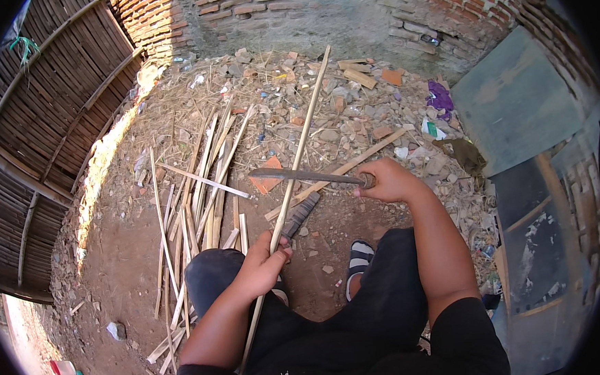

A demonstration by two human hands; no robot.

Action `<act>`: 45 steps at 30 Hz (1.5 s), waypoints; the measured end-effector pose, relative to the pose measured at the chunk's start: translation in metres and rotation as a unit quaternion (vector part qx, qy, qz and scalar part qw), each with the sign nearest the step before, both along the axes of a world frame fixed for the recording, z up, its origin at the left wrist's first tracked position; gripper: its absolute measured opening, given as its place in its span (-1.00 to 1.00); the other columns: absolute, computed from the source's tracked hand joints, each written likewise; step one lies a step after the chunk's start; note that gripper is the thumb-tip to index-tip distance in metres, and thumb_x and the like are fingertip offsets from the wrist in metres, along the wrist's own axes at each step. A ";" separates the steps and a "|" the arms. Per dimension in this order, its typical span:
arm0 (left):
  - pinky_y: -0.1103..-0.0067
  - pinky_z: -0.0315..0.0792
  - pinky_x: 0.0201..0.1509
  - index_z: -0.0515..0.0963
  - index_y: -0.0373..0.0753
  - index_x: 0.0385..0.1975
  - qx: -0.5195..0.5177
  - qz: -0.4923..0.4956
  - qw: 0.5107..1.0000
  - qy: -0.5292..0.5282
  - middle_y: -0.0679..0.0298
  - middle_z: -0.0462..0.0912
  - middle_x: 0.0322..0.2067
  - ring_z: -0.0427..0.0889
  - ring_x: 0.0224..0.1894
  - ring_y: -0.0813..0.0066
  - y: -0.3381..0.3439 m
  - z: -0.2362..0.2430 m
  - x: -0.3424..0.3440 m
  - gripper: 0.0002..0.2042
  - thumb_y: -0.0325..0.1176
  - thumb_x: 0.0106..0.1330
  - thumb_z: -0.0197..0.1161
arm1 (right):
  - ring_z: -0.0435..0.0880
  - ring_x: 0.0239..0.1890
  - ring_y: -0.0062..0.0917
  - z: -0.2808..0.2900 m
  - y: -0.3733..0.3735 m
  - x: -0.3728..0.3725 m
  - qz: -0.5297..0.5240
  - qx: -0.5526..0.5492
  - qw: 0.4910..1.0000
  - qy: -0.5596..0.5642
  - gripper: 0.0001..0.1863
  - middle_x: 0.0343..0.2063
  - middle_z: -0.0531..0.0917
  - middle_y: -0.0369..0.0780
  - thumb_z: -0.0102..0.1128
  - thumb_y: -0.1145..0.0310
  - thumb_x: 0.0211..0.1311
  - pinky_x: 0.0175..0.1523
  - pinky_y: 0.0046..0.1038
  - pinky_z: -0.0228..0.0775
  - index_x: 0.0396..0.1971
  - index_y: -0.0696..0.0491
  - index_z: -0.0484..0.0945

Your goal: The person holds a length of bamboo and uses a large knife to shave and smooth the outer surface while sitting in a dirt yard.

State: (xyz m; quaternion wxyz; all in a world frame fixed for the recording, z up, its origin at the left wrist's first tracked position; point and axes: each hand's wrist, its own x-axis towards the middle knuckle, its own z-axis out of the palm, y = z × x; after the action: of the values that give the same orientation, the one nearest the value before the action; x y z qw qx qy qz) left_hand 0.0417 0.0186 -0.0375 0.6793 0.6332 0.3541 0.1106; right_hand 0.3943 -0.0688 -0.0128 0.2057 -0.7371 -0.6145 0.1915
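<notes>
My left hand [263, 262] is closed round a long, pale bamboo strip [303, 136]. The strip slants from beside my left thigh up and away toward the rubble. In my right hand [387, 180] is the handle of a machete [306, 176]. Its dark blade points left and crosses the strip above my left hand; whether it touches the strip I cannot tell. A dark, ridged piece [302, 215] lies under the strip, just beyond my left hand, partly hidden by it. Behind the blade, a flat wooden slat [367, 157] rests on the ground.
Several split bamboo strips [207, 186] lie heaped left of my left knee. Broken brick and stone rubble [266, 86] covers the ground toward the brick wall [289, 13]. A bamboo panel [47, 100] stands at left, grey-green boards [518, 98] lean at right. A purple rag [439, 96] lies near them.
</notes>
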 end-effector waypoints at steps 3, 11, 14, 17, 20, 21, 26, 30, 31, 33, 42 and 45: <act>0.57 0.46 -0.21 0.43 -0.32 -0.06 0.060 -0.010 0.998 -0.013 0.26 0.59 -0.30 0.55 -0.29 0.56 0.000 -0.010 0.001 -0.77 -0.40 0.38 0.22 | 0.72 -0.22 -0.16 -0.017 0.000 0.022 -0.096 0.035 0.995 0.006 -0.51 -0.33 0.72 -0.02 0.58 0.05 0.05 -0.10 -0.19 0.49 -0.15 0.08 0.68; 0.50 0.48 -0.26 0.45 -0.36 -0.10 0.123 -0.001 0.992 0.016 0.17 0.62 -0.38 0.59 -0.37 0.48 -0.001 -0.020 0.001 -0.70 -0.31 0.35 0.32 | 0.71 -0.16 -0.17 0.006 0.001 -0.010 0.049 -0.093 0.994 -0.006 -0.53 -0.30 0.72 -0.02 0.58 0.07 0.06 -0.03 -0.21 0.50 -0.14 0.07 0.69; 0.48 0.47 -0.29 0.46 -0.35 -0.10 0.116 0.010 0.993 0.015 0.17 0.61 -0.42 0.59 -0.39 0.46 0.001 -0.024 -0.001 -0.69 -0.28 0.34 0.34 | 0.71 -0.16 -0.16 -0.008 0.002 0.004 -0.026 -0.034 0.999 0.011 -0.50 -0.30 0.72 -0.01 0.58 0.08 0.06 -0.03 -0.22 0.50 -0.10 0.09 0.68; 0.47 0.46 -0.31 0.46 -0.36 -0.10 0.118 0.011 0.993 0.018 0.16 0.61 -0.45 0.59 -0.41 0.44 0.002 -0.024 0.002 -0.67 -0.26 0.33 0.36 | 0.71 -0.13 -0.15 -0.014 0.002 0.019 -0.142 0.016 0.990 0.010 -0.47 -0.26 0.72 0.00 0.58 0.08 0.06 -0.02 -0.21 0.50 -0.06 0.12 0.67; 0.48 0.46 -0.32 0.46 -0.35 -0.09 0.138 0.014 0.990 0.015 0.16 0.60 -0.48 0.59 -0.43 0.43 0.004 -0.032 0.002 -0.65 -0.24 0.32 0.37 | 0.72 -0.10 -0.16 -0.005 0.003 0.006 -0.069 -0.036 0.996 0.036 -0.46 -0.24 0.73 0.01 0.58 0.06 0.06 -0.01 -0.22 0.51 -0.05 0.10 0.68; 0.47 0.46 -0.32 0.46 -0.35 -0.09 0.146 0.010 0.989 0.020 0.15 0.59 -0.49 0.59 -0.44 0.43 0.003 -0.030 0.002 -0.64 -0.23 0.32 0.37 | 0.72 -0.10 -0.17 -0.003 0.001 -0.001 -0.026 -0.054 0.998 0.020 -0.45 -0.23 0.73 0.01 0.57 0.05 0.06 -0.01 -0.23 0.51 -0.04 0.10 0.68; 0.47 0.46 -0.34 0.47 -0.35 -0.07 0.168 -0.005 0.985 0.048 0.16 0.59 -0.49 0.58 -0.46 0.42 -0.001 -0.021 0.001 -0.62 -0.22 0.31 0.38 | 0.73 -0.11 -0.20 -0.001 0.002 -0.009 0.060 -0.082 0.995 -0.016 -0.44 -0.23 0.73 0.01 0.56 0.01 0.07 -0.01 -0.26 0.52 -0.03 0.08 0.68; 0.47 0.45 -0.34 0.47 -0.35 -0.08 0.168 -0.012 0.984 0.054 0.20 0.57 -0.51 0.57 -0.47 0.44 0.002 -0.025 0.001 -0.62 -0.22 0.30 0.39 | 0.71 -0.09 -0.11 -0.013 0.002 0.017 -0.094 -0.012 0.995 0.026 -0.45 -0.20 0.72 0.00 0.54 0.00 0.07 0.00 -0.18 0.52 -0.02 0.03 0.67; 0.48 0.45 -0.35 0.47 -0.36 -0.08 0.173 -0.018 0.983 0.060 0.21 0.56 -0.52 0.57 -0.47 0.45 0.001 -0.022 0.002 -0.62 -0.22 0.30 0.39 | 0.71 -0.08 -0.10 -0.027 0.002 0.027 -0.122 0.011 0.992 0.022 -0.45 -0.21 0.72 0.00 0.54 0.00 0.07 0.00 -0.17 0.52 -0.03 0.03 0.67; 0.48 0.44 -0.35 0.47 -0.35 -0.08 0.175 -0.023 0.983 0.054 0.24 0.55 -0.53 0.56 -0.48 0.46 0.000 -0.018 0.003 -0.62 -0.22 0.30 0.39 | 0.71 -0.08 -0.10 -0.023 0.001 0.021 -0.114 0.009 0.993 0.015 -0.46 -0.21 0.72 0.00 0.54 0.00 0.06 0.00 -0.16 0.52 -0.04 0.02 0.68; 0.49 0.42 -0.36 0.46 -0.34 -0.06 0.153 -0.020 0.987 0.044 0.28 0.53 -0.55 0.53 -0.50 0.49 0.000 -0.019 0.000 -0.62 -0.24 0.29 0.40 | 0.73 -0.08 -0.15 0.000 0.006 -0.005 -0.006 -0.072 0.997 -0.011 -0.45 -0.18 0.74 0.00 0.55 0.01 0.06 0.03 -0.18 0.52 -0.02 0.04 0.69; 0.49 0.42 -0.36 0.46 -0.35 -0.06 0.153 -0.017 0.987 0.035 0.29 0.52 -0.55 0.52 -0.50 0.49 0.001 -0.023 0.002 -0.62 -0.24 0.29 0.40 | 0.73 -0.13 -0.18 -0.019 0.004 0.019 -0.141 0.018 0.990 0.012 -0.46 -0.24 0.73 -0.01 0.56 0.04 0.06 -0.01 -0.20 0.52 -0.06 0.11 0.68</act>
State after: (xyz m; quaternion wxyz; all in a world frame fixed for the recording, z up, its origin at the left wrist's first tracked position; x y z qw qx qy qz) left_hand 0.0434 0.0193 -0.0600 0.5632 0.7392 0.3457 0.1301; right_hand 0.4134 -0.0644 -0.0316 0.2508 -0.8105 -0.5051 0.1581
